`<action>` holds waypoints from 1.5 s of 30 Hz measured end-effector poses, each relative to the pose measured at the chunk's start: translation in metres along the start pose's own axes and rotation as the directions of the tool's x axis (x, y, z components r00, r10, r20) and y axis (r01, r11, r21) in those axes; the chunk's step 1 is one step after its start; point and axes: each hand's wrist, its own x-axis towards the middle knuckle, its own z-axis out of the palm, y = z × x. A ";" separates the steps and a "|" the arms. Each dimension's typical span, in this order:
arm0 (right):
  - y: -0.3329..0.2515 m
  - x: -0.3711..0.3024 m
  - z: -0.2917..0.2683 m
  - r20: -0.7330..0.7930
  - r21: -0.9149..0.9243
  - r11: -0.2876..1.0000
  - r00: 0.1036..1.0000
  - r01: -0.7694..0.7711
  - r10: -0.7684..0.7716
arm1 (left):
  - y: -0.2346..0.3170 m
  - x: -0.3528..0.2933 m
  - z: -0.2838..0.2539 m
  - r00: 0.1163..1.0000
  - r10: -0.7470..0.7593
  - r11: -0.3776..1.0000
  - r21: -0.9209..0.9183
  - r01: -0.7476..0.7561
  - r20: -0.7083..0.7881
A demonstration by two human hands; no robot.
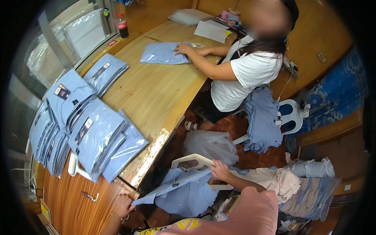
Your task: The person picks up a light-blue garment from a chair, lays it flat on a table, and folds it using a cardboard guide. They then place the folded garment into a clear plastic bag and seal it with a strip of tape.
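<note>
A folded light blue shirt point(166, 188) stretches between my two hands, above the floor beside the table. My right hand point(221, 170) is closed on its far right end. At its near left end, my left hand point(123, 205) is closed by the table edge, with the shirt's corner at its thumb and fingers. Under the held shirt, more light blue shirts point(192, 199) lie over a white plastic chair point(192, 158).
Bagged blue shirts point(98, 131) are stacked on the table's left, near small clippers point(91, 196). Across the wooden table point(145, 92), a co-worker presses a bagged shirt point(162, 53). A clear plastic bag point(211, 145) lies on the floor; shirts point(263, 121) cover another chair. A cola bottle point(122, 26) stands by the window.
</note>
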 end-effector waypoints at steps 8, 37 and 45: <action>-0.050 0.002 -0.024 -0.368 -0.158 0.986 0.930 -0.047 -0.015 | -0.001 -0.010 -0.001 0.993 0.015 0.999 -0.042 -0.020 -0.120; -0.320 -0.351 0.179 0.351 0.265 0.601 0.656 -0.754 0.668 | -0.021 -0.301 0.148 0.802 -0.222 0.797 -0.371 0.477 0.555; -0.392 -0.262 0.127 0.425 0.636 0.467 0.784 -0.614 0.452 | -0.001 -0.403 0.067 0.923 -0.368 0.754 -0.546 0.365 0.109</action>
